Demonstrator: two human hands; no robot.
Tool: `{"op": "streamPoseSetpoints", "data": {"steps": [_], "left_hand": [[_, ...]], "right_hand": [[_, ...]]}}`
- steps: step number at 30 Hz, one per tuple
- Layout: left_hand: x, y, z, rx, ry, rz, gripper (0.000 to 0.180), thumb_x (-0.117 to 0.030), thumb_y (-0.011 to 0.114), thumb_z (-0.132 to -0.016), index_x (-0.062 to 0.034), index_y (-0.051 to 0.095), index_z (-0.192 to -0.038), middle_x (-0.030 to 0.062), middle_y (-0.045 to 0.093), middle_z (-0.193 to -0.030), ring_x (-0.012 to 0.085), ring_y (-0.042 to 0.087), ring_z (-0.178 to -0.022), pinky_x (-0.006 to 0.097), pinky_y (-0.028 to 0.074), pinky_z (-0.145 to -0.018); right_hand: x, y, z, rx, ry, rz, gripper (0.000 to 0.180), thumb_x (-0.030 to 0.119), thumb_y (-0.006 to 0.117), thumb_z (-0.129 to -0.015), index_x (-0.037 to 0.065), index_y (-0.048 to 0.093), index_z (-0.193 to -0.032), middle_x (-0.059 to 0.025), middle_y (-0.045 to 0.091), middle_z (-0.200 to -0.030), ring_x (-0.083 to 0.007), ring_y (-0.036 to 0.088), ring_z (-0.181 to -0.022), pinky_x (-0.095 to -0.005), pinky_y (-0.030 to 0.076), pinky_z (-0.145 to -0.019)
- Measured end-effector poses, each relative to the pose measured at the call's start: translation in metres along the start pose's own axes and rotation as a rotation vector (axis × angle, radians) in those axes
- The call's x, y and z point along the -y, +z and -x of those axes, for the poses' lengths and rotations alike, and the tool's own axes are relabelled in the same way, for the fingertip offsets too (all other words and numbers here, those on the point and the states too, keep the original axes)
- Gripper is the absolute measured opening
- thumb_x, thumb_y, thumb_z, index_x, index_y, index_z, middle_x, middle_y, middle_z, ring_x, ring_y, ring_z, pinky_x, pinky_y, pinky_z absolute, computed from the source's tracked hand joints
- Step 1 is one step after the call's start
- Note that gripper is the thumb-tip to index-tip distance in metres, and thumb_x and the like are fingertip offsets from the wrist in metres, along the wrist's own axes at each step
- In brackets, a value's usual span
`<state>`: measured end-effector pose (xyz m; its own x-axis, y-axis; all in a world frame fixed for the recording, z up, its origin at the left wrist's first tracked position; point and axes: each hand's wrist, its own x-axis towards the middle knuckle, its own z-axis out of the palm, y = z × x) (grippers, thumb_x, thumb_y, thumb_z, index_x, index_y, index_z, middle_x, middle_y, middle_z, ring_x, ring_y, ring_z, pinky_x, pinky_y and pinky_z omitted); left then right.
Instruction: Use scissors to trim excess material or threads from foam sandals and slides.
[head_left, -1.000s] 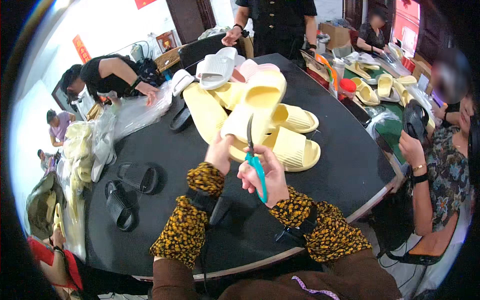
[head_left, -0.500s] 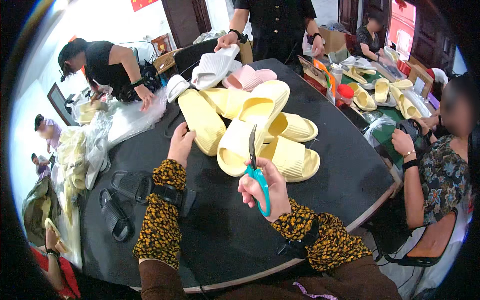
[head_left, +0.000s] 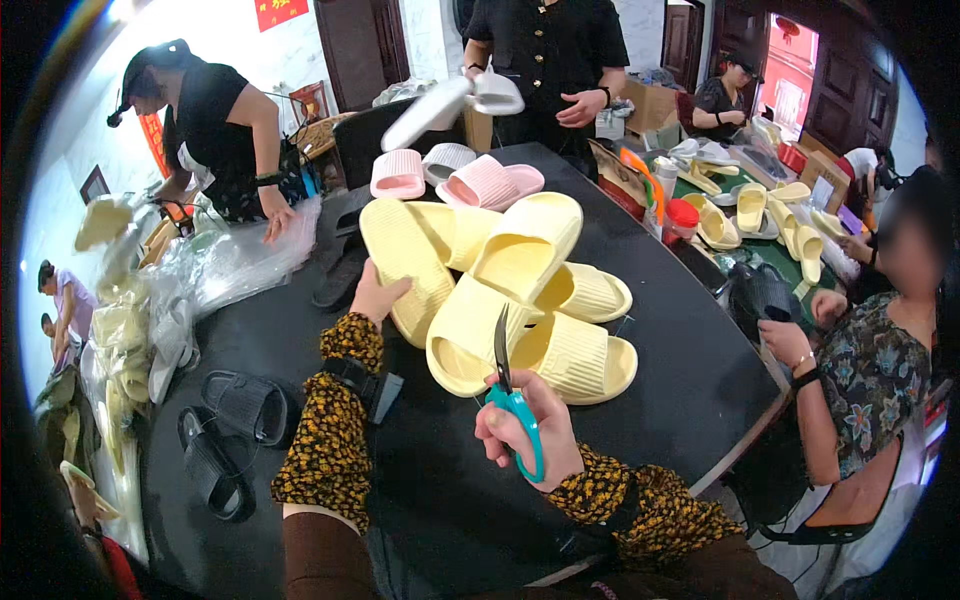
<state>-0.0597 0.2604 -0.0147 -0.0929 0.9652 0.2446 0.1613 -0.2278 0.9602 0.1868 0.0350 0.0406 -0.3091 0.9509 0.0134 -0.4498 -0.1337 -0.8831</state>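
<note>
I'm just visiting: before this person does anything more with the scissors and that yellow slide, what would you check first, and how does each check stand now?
1. Left hand has hold of the yellow slide: ok, the fingers lie on its near edge.
2. Right hand grips the teal-handled scissors firmly: ok.
3. Scissor blades closed: ok, they point up as one, shut.
4. Blade tip apart from the left hand: ok, a gap shows between them.
5. Blade tip apart from the pile of yellow slides: cannot tell, it overlaps the pile in this view.
6. Black table bare in front of the hands: ok.
</note>
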Motion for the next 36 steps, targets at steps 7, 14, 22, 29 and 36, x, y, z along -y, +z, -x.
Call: {"op": "streamPoseSetpoints", "data": {"steps": [7, 14, 22, 29, 36], "left_hand": [[-0.022, 0.059, 0.005, 0.264, -0.001, 0.058, 0.06, 0.001, 0.069, -0.068, -0.0005, 0.042, -0.121, 0.0114, 0.057, -0.109, 0.0183, 0.056, -0.099, 0.031, 0.045, -0.086], [0.005, 0.111, 0.002, 0.278, 0.189, -0.206, 0.058, -0.019, 0.07, -0.068, -0.0002, 0.043, -0.116, 0.0206, 0.06, -0.101, 0.0283, 0.06, -0.096, 0.035, 0.047, -0.083], [0.002, 0.17, 0.017, 0.336, 0.274, -0.183, 0.051, -0.029, 0.064, -0.075, 0.0011, 0.045, -0.112, 0.0236, 0.06, -0.099, 0.0359, 0.057, -0.098, 0.041, 0.047, -0.081], [-0.049, 0.116, 0.058, 0.218, 0.377, -0.255, 0.043, -0.019, 0.059, -0.077, 0.004, 0.052, -0.112, 0.0223, 0.061, -0.098, 0.0278, 0.06, -0.088, 0.034, 0.047, -0.078], [-0.086, -0.062, 0.11, -0.094, 0.119, -0.658, 0.038, -0.021, 0.058, -0.08, 0.001, 0.056, -0.111, 0.0194, 0.06, -0.103, 0.028, 0.06, -0.092, 0.035, 0.047, -0.08]], "right_hand": [[0.008, 0.004, 0.002, -0.028, -0.007, 0.039, 0.042, 0.013, 0.061, -0.083, 0.002, 0.04, -0.117, -0.0099, 0.057, -0.077, -0.0099, 0.053, -0.055, -0.0196, 0.042, -0.044], [-0.002, 0.007, -0.006, -0.019, -0.082, 0.071, 0.04, 0.01, 0.06, -0.083, 0.002, 0.04, -0.116, -0.0096, 0.058, -0.074, -0.0097, 0.053, -0.053, -0.0199, 0.041, -0.043], [-0.007, 0.013, -0.004, -0.053, -0.215, 0.1, 0.041, 0.018, 0.059, -0.082, 0.001, 0.039, -0.113, -0.0104, 0.055, -0.068, -0.0115, 0.049, -0.048, -0.0219, 0.038, -0.04], [-0.003, 0.007, -0.004, -0.081, -0.207, 0.095, 0.036, 0.014, 0.055, -0.083, 0.002, 0.04, -0.113, -0.0083, 0.055, -0.067, -0.0113, 0.048, -0.047, -0.0217, 0.037, -0.039], [-0.003, 0.006, -0.004, -0.066, -0.163, 0.111, 0.036, 0.016, 0.058, -0.082, 0.003, 0.042, -0.112, -0.0078, 0.054, -0.068, -0.0094, 0.049, -0.048, -0.0202, 0.037, -0.04]]}}
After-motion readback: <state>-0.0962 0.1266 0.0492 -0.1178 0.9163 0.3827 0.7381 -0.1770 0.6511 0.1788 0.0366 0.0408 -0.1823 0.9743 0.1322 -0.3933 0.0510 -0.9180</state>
